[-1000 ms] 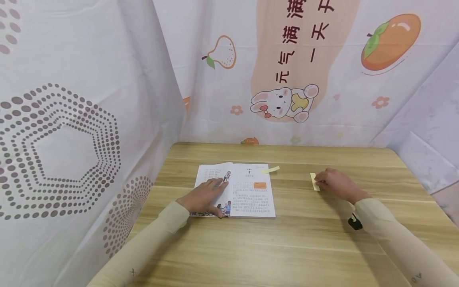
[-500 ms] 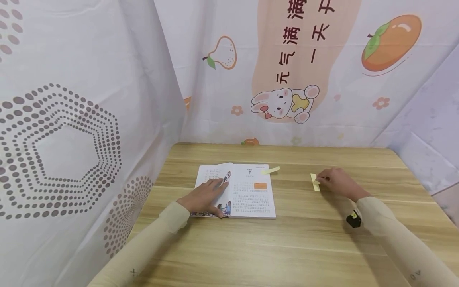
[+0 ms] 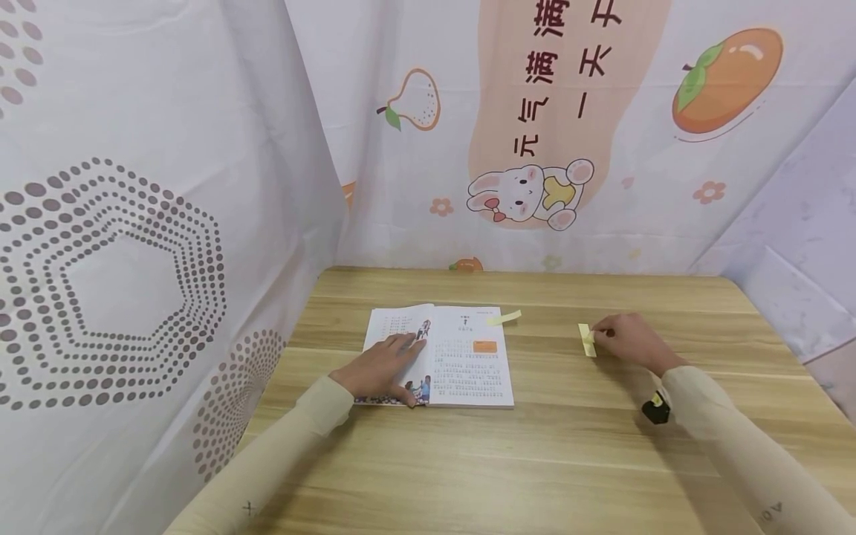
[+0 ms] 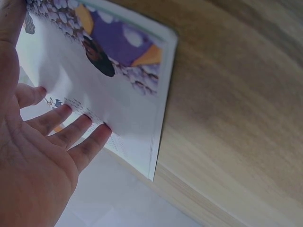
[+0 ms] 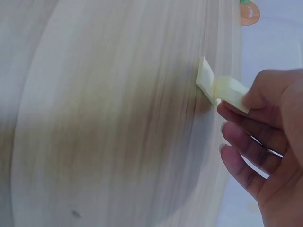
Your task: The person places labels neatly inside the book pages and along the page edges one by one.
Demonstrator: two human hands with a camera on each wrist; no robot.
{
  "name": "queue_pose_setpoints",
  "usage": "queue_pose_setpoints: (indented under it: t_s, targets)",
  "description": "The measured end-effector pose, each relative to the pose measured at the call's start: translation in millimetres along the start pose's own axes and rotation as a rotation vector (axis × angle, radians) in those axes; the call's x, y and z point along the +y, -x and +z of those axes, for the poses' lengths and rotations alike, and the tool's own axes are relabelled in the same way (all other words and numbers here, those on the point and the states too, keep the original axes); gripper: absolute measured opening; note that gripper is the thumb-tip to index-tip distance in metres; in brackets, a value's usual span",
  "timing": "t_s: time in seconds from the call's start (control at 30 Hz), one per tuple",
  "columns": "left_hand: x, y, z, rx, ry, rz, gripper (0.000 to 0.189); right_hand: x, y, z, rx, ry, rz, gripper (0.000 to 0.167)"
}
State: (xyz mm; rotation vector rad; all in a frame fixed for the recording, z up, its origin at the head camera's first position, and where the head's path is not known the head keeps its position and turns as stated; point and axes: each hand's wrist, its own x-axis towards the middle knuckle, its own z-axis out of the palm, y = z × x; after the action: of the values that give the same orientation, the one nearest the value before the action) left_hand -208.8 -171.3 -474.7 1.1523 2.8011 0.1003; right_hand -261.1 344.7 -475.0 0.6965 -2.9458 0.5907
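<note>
Latest change: the yellow strip (image 5: 232,92) is now raised in a clear curl from the yellow pad (image 5: 205,80), where a second ago the fingertips covered that spot.
What it means: the peeling looks partly done; strip and pad appear to meet at the base of the curl, so the strip is probably not free.
Right hand (image 3: 631,340): thumb and forefinger pinch the end of the yellow strip; the other fingers are bent and hold nothing.
Yellow pad: lies on the bench (image 3: 468,468), well to the right of the book, just beyond the right fingertips.
Left hand (image 3: 380,367): fingers spread and relaxed, resting on the book's left page, gripping nothing.
Book (image 3: 471,375): lies with both pages facing up on the bench, under the left hand.
Paper tab (image 3: 507,318): sits at the upper right of the right page and sticks out past its edge.
Against the earlier frame: the right hand has drawn slightly back to the right, baring more of the pad; the black object (image 3: 654,413) beside the right sleeve (image 3: 702,405) shows a little further left.
Unchanged: left hand, book and paper tab.
</note>
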Motion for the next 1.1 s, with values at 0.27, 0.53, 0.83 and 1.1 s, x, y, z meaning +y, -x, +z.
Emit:
queue_pose_setpoints:
  t_s: [0.27,0.53,0.83,1.1]
  targets:
    - [0.1,0.4,-0.3,-0.001,0.002,0.0,0.117,-8,-0.7,-3,0.012,-0.097,0.067,0.015]
    - [-0.4,0.5,-0.6,0.001,0.01,0.001,0.117,-10,-4.7,-3,0.011,-0.108,0.121,0.021]
    - [0.6,0.8,-2.3,0.0,0.003,0.002,0.116,-8,-13.6,11,-0.025,0.036,-0.012,0.008]
    - [1.1,0.8,-1.9,-0.012,0.016,-0.004,0.116,-23,-17.6,9,-0.03,0.276,-0.127,0.018]
